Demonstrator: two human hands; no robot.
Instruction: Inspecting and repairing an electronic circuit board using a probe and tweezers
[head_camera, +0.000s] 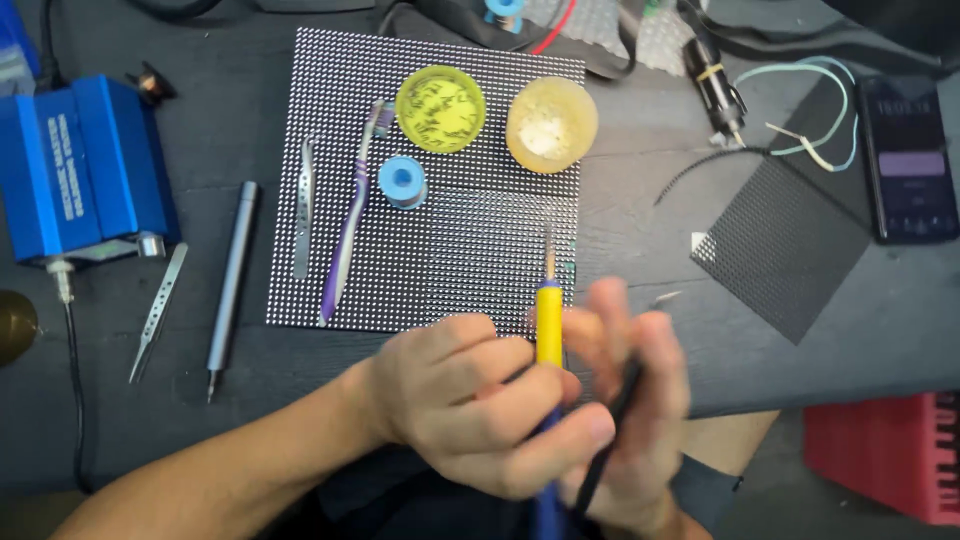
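Left hand (470, 400) grips soldering iron (548, 320); yellow tin (440, 108) open

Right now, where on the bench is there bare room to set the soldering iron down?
Bare dark tabletop shows between the dotted LED panel and the black mesh square. A smaller strip lies below the grey pen-shaped screwdriver and tweezers, left of the left hand. The panel's top is crowded: toothbrush, solder spool, yellow tin, amber tub.

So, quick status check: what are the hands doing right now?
Left hand gripping yellow-handled soldering iron, tip over dotted panel. Right hand blurred, closed around a dark cord. Toothbrush, tweezers, solder spool lie clear of the tip.
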